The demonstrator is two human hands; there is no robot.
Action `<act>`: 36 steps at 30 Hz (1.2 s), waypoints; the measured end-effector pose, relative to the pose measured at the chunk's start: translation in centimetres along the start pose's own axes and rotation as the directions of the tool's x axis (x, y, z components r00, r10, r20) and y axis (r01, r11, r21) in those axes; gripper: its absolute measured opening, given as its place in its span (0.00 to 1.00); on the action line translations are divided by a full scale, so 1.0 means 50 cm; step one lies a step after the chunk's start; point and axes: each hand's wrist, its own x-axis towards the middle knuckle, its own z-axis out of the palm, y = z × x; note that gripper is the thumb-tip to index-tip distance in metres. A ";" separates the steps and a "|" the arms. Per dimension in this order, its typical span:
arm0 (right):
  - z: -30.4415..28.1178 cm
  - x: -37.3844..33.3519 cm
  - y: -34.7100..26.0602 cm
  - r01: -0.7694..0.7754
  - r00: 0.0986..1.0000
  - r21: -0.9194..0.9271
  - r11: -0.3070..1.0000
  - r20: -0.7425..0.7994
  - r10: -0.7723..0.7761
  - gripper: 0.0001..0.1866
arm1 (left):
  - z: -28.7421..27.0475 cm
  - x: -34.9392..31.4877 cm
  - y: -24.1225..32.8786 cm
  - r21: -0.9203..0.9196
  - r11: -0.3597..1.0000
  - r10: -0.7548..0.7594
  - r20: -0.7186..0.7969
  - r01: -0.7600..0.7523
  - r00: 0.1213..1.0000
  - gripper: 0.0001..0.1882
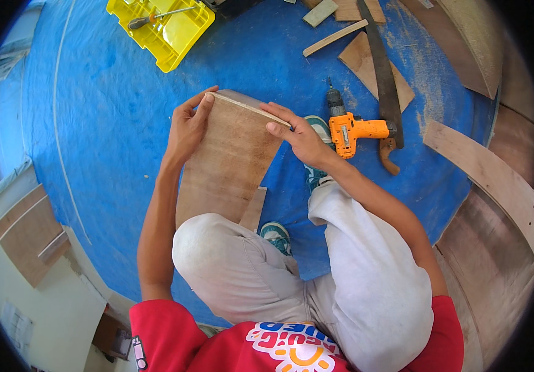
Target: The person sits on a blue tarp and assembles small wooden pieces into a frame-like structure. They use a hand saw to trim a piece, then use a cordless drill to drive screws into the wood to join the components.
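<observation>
Between my hands a brown plywood panel [230,149] stands tilted in front of my knees, with a second board meeting it along the top edge. My left hand [192,121] grips its upper left corner, thumb on the near face. At the upper right corner, my right hand [301,136] is closed over the edge, thumb in front and fingers behind. The panel's lower end goes out of sight behind my left knee. A narrow wood piece [254,209] shows beside its lower right side.
Right of my right hand, an orange cordless drill [346,131] lies beside a handsaw [383,71]. Wood offcuts [335,37] lie beyond. At the far left, a yellow plastic case [180,36] holds a screwdriver [155,18]. Blue tarp [112,136] covers the floor; plywood strips [484,167] lie right.
</observation>
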 end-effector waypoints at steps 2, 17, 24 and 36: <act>0.000 0.000 0.003 0.007 1.000 0.017 1.000 0.013 -0.007 0.32 | 0.001 0.002 -0.005 -0.020 1.000 -0.013 0.000 0.013 1.000 0.26; -0.088 0.040 -0.062 0.220 0.950 -0.708 0.671 0.312 0.018 0.49 | -0.015 0.019 0.032 0.069 0.994 -0.086 0.076 0.081 0.993 0.25; -0.059 0.047 0.030 0.381 0.913 -0.576 0.723 0.110 -0.393 0.43 | 0.007 0.082 0.108 0.269 0.903 0.276 0.238 -0.336 0.931 0.21; -0.045 -0.009 0.094 0.181 0.740 -0.526 0.831 -0.484 -0.467 0.47 | 0.305 0.274 0.389 0.528 0.100 0.445 0.734 -0.844 0.512 0.34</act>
